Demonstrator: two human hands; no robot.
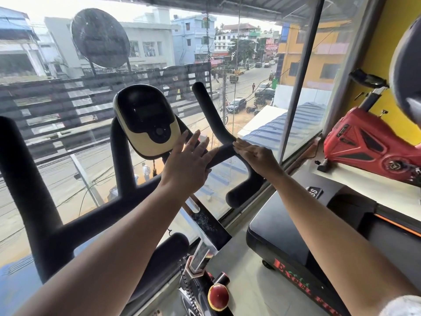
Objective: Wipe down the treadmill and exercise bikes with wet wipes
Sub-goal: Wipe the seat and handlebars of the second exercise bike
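Note:
An exercise bike stands right in front of me, with black foam handlebars (218,124) and a cream-and-black console (148,119) in the middle. My left hand (189,160) has straight fingers and lies against the right branch of the handlebar, just below the console. My right hand (257,158) is flat, palm down, with its fingertips touching the same bar from the right. No wipe shows in either hand. A red knob (218,296) sits low on the bike frame.
A glass wall (68,110) stands directly behind the bike, with a street far below. A black treadmill (296,236) lies to the right on the floor. A red exercise bike (369,142) stands at the far right by a yellow wall.

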